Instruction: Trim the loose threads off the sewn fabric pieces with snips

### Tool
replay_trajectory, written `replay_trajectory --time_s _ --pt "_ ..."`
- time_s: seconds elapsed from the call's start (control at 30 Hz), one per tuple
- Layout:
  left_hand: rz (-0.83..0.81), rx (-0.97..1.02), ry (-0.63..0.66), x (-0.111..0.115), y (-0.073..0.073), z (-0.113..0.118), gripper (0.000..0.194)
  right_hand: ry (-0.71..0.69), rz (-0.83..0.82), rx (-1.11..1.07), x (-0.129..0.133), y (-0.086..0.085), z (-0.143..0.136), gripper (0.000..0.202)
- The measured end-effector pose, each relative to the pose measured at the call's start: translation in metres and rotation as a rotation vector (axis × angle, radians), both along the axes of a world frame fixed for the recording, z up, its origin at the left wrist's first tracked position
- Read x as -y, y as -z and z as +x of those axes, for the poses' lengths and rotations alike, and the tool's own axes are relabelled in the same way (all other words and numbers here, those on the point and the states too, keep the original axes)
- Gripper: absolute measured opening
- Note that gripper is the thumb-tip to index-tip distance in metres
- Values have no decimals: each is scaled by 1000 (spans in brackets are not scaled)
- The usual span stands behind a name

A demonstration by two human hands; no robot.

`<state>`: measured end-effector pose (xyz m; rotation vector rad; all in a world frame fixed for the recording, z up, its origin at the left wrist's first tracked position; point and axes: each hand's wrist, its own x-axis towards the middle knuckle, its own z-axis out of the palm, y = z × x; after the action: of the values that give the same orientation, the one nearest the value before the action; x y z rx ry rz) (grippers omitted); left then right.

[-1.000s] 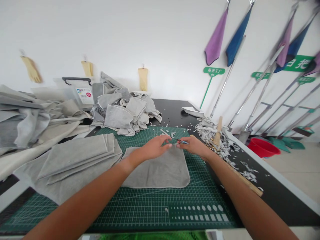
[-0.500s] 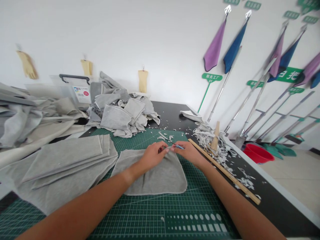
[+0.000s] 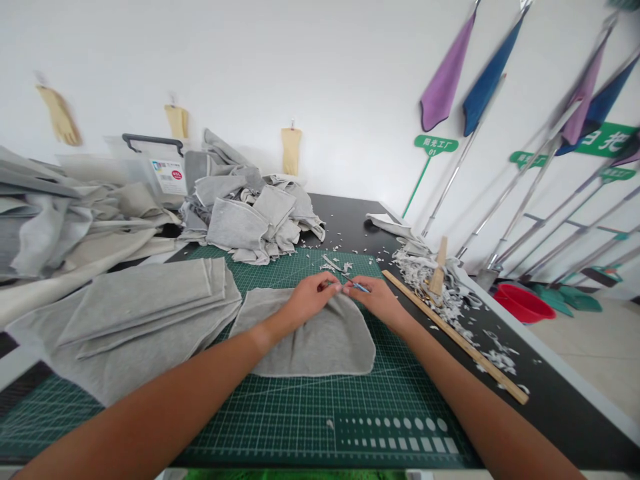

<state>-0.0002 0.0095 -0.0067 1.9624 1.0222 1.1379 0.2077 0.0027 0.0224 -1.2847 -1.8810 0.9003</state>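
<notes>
A grey cloth (image 3: 320,343) lies on the green cutting mat (image 3: 300,427), its far edge lifted between my hands. My left hand (image 3: 311,297) pinches that edge. Close beside it, my right hand (image 3: 375,299) has thumb and fingers together at the same edge. A thin blue tool (image 3: 358,287) pokes out from the right hand; its tip points to the far left, and what kind of tool it is cannot be made out. Small grey scraps (image 3: 343,265) lie just beyond the fingertips. Left of the cloth is a stack of folded grey cloths (image 3: 145,300).
A heap of grey cloths (image 3: 255,213) stands at the back, beside a clear plastic box (image 3: 167,170). More fabric (image 3: 55,233) fills the left. At right are a wooden ruler (image 3: 460,340), a pile of scraps (image 3: 415,267) and a red basin (image 3: 523,303) on the floor.
The view has shifted slightly, so the scene sits a little higher and the wall items further right. Both hands stay at the cloth's far edge, their fingertips slightly closer together.
</notes>
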Motion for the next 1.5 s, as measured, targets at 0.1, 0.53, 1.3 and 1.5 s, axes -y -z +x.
replay_trajectory --time_s 0.1,0.53,1.3,1.5 --pt "-20 12 -20 -1 1 0 22 22 27 -18 1 0 -2 29" --pt "-22 61 -5 1 -5 0 22 81 19 -74 4 0 -7 26" --pt "-59 140 -4 -1 -6 -1 27 1 -181 -189 16 -1 -16 47" --pt "-56 136 -24 -1 -6 -2 27 15 -111 -116 18 0 -17 49"
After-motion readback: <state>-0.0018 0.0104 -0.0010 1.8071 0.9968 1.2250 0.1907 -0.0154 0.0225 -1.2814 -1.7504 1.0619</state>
